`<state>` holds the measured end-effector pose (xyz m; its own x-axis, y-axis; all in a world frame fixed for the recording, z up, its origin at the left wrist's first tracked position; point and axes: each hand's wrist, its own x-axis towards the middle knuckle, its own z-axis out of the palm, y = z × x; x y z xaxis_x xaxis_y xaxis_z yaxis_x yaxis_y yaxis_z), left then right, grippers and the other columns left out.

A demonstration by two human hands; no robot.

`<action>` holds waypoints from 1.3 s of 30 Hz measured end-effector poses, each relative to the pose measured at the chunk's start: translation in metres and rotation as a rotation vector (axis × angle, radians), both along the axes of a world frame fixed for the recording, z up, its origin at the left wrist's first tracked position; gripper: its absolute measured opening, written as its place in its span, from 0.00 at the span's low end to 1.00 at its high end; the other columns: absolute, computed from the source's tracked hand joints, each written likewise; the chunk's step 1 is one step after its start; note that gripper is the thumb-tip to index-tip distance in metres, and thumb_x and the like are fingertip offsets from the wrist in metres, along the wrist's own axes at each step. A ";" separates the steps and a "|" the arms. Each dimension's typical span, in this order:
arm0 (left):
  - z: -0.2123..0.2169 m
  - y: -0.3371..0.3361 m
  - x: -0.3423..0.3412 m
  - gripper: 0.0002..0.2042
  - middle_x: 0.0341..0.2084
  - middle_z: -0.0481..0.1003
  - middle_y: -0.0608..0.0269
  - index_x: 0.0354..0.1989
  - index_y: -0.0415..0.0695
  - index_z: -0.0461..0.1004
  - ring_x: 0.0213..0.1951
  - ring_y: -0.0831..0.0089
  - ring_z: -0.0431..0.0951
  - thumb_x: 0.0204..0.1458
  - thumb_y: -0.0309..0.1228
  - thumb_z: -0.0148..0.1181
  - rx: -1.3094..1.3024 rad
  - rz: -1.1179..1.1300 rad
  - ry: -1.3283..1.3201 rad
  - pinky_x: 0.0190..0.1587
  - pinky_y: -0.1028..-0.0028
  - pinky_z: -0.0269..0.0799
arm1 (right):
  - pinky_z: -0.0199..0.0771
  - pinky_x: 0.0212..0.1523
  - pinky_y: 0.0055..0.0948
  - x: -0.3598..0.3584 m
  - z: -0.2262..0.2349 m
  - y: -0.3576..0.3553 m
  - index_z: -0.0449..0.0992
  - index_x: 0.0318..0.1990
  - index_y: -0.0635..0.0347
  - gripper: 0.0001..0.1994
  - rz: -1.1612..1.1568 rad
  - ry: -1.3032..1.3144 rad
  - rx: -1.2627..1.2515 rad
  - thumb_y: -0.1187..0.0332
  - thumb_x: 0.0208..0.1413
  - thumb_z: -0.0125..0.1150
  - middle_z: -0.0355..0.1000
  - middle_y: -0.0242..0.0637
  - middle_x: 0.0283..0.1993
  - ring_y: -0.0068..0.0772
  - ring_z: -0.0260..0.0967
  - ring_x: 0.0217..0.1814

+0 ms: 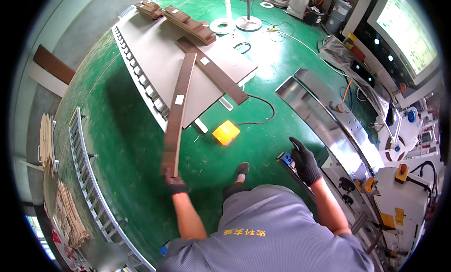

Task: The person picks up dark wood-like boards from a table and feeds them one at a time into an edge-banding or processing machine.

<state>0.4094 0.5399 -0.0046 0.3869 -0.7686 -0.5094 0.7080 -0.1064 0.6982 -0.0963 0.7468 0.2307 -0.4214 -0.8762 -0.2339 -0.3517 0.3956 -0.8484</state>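
Note:
A dark glove covers my left hand [175, 182], which is closed around the near end of a long brown plank [178, 112] with a white label. The plank's far end reaches over a pale-topped table [145, 60]. Another labelled brown plank [218, 77] lies slantwise on that table, its near end jutting past the edge. My right hand [305, 165], in a black glove, holds nothing that I can see; its index finger is stretched out. It is beside a shiny metal machine bed [324, 117], close to a blue-ended part [285, 158].
Stacked brown planks [190, 25] lie at the table's far end. A yellow foot pedal [226, 132] with a cable sits on the green floor. Along the left runs a metal roller rack [89, 173]. At right are a lit screen [406, 32] and a red stop button [403, 168].

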 end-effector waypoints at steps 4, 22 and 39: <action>0.216 -0.011 0.004 0.19 0.44 0.78 0.53 0.52 0.33 0.75 0.44 0.64 0.78 0.54 0.29 0.68 -0.281 -0.145 -1.019 0.51 0.65 0.74 | 0.74 0.50 0.43 0.031 0.045 -0.067 0.62 0.69 0.55 0.27 0.211 0.215 -0.231 0.72 0.61 0.56 0.72 0.55 0.56 0.57 0.73 0.50; 0.417 0.041 -0.247 0.14 0.31 0.78 0.54 0.32 0.37 0.74 0.33 0.61 0.78 0.42 0.23 0.77 -1.559 -0.072 -0.993 0.37 0.63 0.75 | 0.79 0.53 0.43 0.126 0.171 -0.106 0.61 0.71 0.51 0.38 0.394 0.094 -1.015 0.85 0.48 0.58 0.68 0.48 0.65 0.58 0.73 0.57; 0.337 0.002 -0.301 0.35 0.61 0.67 0.44 0.64 0.34 0.62 0.61 0.53 0.67 0.58 0.49 0.60 -1.311 -0.472 -0.219 0.63 0.54 0.64 | 0.79 0.50 0.34 0.050 0.159 -0.024 0.66 0.68 0.57 0.40 0.090 0.222 -0.729 0.79 0.43 0.74 0.80 0.44 0.48 0.41 0.80 0.49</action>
